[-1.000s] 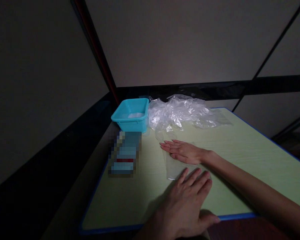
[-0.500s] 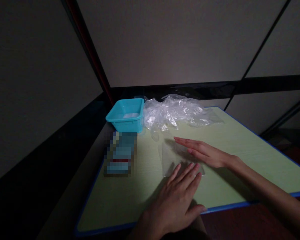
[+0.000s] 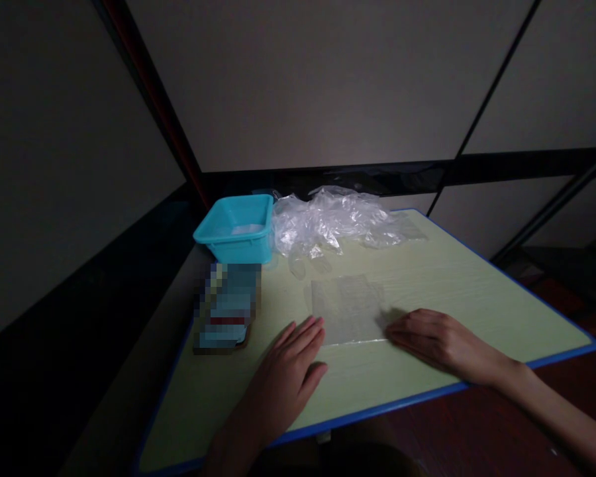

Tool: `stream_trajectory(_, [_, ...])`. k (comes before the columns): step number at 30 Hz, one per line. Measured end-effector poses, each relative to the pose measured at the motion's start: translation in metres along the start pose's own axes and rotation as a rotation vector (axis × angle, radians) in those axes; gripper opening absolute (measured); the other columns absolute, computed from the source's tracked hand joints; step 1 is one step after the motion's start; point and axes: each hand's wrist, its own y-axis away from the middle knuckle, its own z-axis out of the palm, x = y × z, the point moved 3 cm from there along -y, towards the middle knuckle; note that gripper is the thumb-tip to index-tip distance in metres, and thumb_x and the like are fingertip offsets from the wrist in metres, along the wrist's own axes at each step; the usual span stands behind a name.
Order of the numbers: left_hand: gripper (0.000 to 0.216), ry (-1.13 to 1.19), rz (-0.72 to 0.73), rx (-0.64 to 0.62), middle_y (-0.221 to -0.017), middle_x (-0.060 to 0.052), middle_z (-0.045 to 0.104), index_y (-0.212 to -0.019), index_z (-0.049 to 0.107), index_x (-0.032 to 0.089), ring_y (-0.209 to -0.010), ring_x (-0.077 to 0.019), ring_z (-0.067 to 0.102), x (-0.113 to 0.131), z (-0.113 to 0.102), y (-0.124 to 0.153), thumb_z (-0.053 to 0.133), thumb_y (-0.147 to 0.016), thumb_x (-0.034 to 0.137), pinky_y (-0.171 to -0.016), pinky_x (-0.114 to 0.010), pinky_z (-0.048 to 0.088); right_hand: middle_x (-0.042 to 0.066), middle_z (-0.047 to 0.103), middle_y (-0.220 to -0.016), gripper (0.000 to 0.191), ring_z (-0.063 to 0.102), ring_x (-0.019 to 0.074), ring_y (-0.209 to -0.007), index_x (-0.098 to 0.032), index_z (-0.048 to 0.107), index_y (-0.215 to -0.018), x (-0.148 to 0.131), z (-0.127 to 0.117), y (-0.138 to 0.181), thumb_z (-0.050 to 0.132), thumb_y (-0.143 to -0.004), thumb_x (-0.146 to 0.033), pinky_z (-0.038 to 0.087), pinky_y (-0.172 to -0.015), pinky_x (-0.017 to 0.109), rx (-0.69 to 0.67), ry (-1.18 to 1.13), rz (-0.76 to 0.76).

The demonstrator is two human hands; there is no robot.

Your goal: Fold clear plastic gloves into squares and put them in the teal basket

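Clear plastic bag (image 3: 348, 308) lies flat between open left hand (image 3: 287, 376) and right hand (image 3: 440, 341), near teal tub (image 3: 236, 230).

A clear glossy plastic sheet (image 3: 348, 309) lies on the matt wood-grain table (image 3: 457, 285).

Desk (image 3: 457, 278): pale green top, blue edge trim. Teal plastic tub (image 3: 236, 228) at far left corner, whitish contents inside, not identifiable. Crumpled clear plastic heap (image 3: 328, 222) just right of tub, along far edge. Blurred flat object (image 3: 226, 306) directly in front of tub, near left edge. Dark frame bars (image 3: 427, 173) behind desk, against plain wall.
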Motion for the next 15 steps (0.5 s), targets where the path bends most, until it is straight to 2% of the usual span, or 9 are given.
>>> stream_trajectory(5, [0.045, 0.006, 0.003, 0.011, -0.138, -0.007, 0.038, -0.129, 0.038, 0.017, -0.128, -0.0181, 0.032, 0.0006, 0.0, -0.0006, 0.048, -0.086, 0.022, -0.105, -0.043, 0.029, 0.006, 0.067, -0.094, 0.026, 0.061, 0.0163, -0.083, -0.016, 0.06, -0.104, 0.0013, 0.0072, 0.0074, 0.037, -0.093, -0.016, 0.051, -0.071, 0.033, 0.008, 0.061, 0.017])
stream_trajectory(15, [0.043, 0.011, -0.004, 0.04, -0.137, -0.006, 0.041, -0.128, 0.041, 0.019, -0.127, -0.0187, 0.035, 0.0009, -0.0003, -0.0001, 0.049, -0.086, 0.022, -0.105, -0.042, 0.031, 0.008, 0.067, -0.09, 0.027, 0.061, 0.0172, -0.079, -0.014, 0.062, -0.098, -0.0057, 0.002, 0.0064, 0.035, -0.092, -0.013, 0.051, -0.066, 0.034, 0.019, 0.125, -0.029])
